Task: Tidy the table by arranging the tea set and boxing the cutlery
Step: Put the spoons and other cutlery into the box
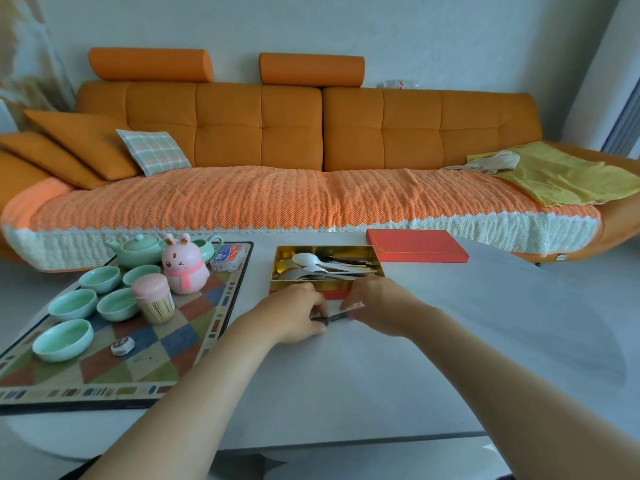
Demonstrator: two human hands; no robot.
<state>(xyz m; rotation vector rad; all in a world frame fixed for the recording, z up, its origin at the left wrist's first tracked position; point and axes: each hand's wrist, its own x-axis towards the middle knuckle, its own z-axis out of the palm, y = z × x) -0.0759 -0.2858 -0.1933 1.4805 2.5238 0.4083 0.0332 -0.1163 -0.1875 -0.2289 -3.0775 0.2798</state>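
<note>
Head view: the left grip point(298, 315) curls round the dark handle of what looks like a knife point(333, 317). The right grip point(375, 299) pinches its pale blade end. The knife sits low over the tabletop point(450, 341), just in front of the gold-lined box point(275, 271). The box already holds spoons point(311, 260) and other dark-handled pieces, all lying lengthwise. Its red lid point(417, 245) lies flat behind and to the right of the box. I cannot tell whether the 2 touch. On the left, the teapot point(138, 251) and 5 green cups point(72, 303) stand on the patterned mat point(180, 341), with a pink rabbit figure point(185, 268) and a toothpick jar point(154, 301) among them.

The step in hand seems to be boxing the cutlery. It looks close to done, since no other loose piece shows on the tabletop. The next move likely calls for lifting the knife over the near wall and laying it along the spoons. After that, the lid needs seating squarely.
</note>
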